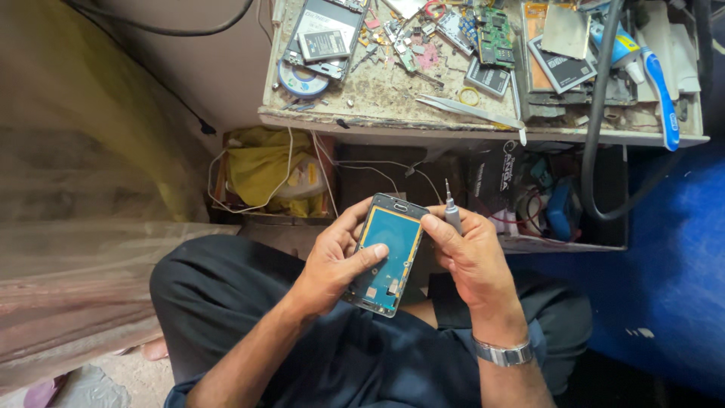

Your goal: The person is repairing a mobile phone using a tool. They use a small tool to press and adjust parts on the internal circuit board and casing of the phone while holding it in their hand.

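From the head camera, the left hand (332, 261) grips an opened phone frame (387, 253) by its left edge, thumb pressed on the teal inner panel. The right hand (470, 253) closes on the frame's upper right edge and holds a small screwdriver (451, 208), tip upward. Beyond both hands, tweezers (464, 110) lie on a cluttered workbench (393, 125).

Person wears dark navy trousers (226, 295); forearms bare, no sleeves visible. Silver metal link-band wristwatch (504, 353) on right wrist. No rings seen.
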